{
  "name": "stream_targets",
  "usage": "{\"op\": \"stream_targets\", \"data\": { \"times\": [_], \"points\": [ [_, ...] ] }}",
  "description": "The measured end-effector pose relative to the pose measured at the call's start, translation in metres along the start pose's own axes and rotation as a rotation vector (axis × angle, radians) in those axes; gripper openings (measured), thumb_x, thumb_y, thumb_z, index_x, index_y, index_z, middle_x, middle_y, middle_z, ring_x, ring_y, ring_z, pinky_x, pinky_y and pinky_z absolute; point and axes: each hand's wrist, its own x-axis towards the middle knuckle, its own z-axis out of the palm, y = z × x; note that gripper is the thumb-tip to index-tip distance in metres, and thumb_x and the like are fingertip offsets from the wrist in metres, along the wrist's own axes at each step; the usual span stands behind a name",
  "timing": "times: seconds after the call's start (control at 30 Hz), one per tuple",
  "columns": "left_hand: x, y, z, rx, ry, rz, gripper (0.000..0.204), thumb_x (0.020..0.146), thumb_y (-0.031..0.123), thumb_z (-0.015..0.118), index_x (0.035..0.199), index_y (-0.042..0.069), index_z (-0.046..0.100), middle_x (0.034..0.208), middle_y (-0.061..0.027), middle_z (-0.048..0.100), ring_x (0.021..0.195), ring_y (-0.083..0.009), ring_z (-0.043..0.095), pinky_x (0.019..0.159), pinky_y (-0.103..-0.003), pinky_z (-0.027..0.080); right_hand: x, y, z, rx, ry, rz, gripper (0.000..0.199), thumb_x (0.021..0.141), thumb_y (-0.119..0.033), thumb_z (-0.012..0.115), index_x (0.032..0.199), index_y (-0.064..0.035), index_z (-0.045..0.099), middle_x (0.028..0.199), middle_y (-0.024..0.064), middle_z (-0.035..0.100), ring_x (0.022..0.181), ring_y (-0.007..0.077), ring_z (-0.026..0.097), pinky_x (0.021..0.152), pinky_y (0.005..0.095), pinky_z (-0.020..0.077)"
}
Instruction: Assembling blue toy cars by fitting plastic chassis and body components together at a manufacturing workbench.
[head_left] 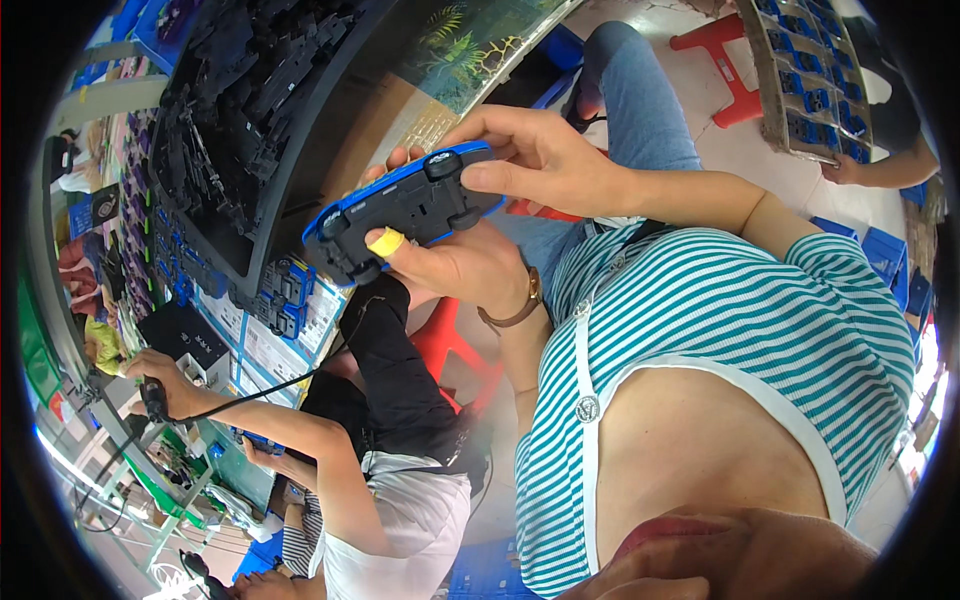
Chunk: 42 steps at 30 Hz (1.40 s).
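A blue toy car [410, 208] is turned with its black underside and small black wheels toward me. My left hand [455, 262] is closed on its near side, the thumb, wrapped in yellow tape [385, 242], pressing on the underside. At the other end my right hand [545, 160] grips the car too, its thumb beside a wheel [441, 165]. Most of the fingers are hidden behind the car. A large black tray [270, 235] heaped with black plastic parts [255, 110] lies beyond the car to the left.
Several blue toy cars [290, 295] sit by the tray's near corner. At lower left a co-worker's hand [170, 385] holds a corded black tool [154, 398]. Red stools [455, 345] stand on the floor. Upper right, another person's hand [848, 170] touches a compartment tray [775, 130] of blue pieces.
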Motion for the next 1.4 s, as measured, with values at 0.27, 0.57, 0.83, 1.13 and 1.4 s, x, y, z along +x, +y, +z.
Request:
{"op": "stream_targets", "data": {
  "times": [0.27,0.57,0.83,1.13,1.4],
  "points": [
    [0.008,0.002,-0.021,-0.010,-0.008,-0.191,0.042,0.091,0.030,0.054,0.117,-0.002,0.047,0.108,-0.0130,0.055,0.102,-0.0228,0.055,0.090,-0.037,0.046,-0.002,0.018,-0.007,-0.168,0.032,-0.043,0.038,0.088,-0.018,0.060,0.118,0.0017,0.048,0.104,0.0098,0.059,0.094,0.0137,0.058,0.075,0.0278,0.0537],
    [0.000,-0.003,-0.008,0.209,0.085,-0.044,0.040,0.091,0.029,0.053,0.113,-0.003,0.048,0.105,-0.0143,0.055,0.095,-0.0213,0.056,0.081,-0.034,0.048,0.002,0.027,-0.005,-0.053,0.036,-0.033,0.043,0.085,-0.016,0.064,0.121,0.0012,0.049,0.110,0.0076,0.058,0.099,0.0126,0.056,0.085,0.0263,0.0474],
    [0.011,0.012,-0.020,0.304,0.065,0.024,0.031,0.093,0.023,0.050,0.109,-0.003,0.051,0.095,-0.0108,0.060,0.081,-0.0169,0.061,0.075,-0.029,0.051,-0.004,0.031,-0.010,-0.109,0.106,-0.098,0.040,0.083,-0.015,0.066,0.117,0.0012,0.053,0.105,0.0068,0.060,0.096,0.0111,0.056,0.084,0.0267,0.0471],
    [0.002,-0.004,-0.023,0.105,0.000,-0.149,0.035,0.091,0.016,0.053,0.122,0.001,0.044,0.109,-0.0110,0.055,0.095,-0.0177,0.058,0.084,-0.030,0.047,0.005,0.028,-0.006,-0.126,0.105,-0.016,0.042,0.084,-0.012,0.064,0.122,0.0012,0.049,0.106,0.0070,0.058,0.096,0.0121,0.056,0.084,0.0270,0.0490],
    [0.005,0.002,-0.045,0.067,0.037,-0.109,0.031,0.091,0.015,0.053,0.118,0.001,0.046,0.107,-0.0099,0.057,0.094,-0.0162,0.058,0.081,-0.031,0.049,0.003,0.026,0.002,0.081,-0.021,0.019,0.046,0.087,-0.013,0.060,0.127,0.0009,0.043,0.114,0.0115,0.056,0.103,0.0176,0.056,0.084,0.0344,0.0522]
  ]
}}
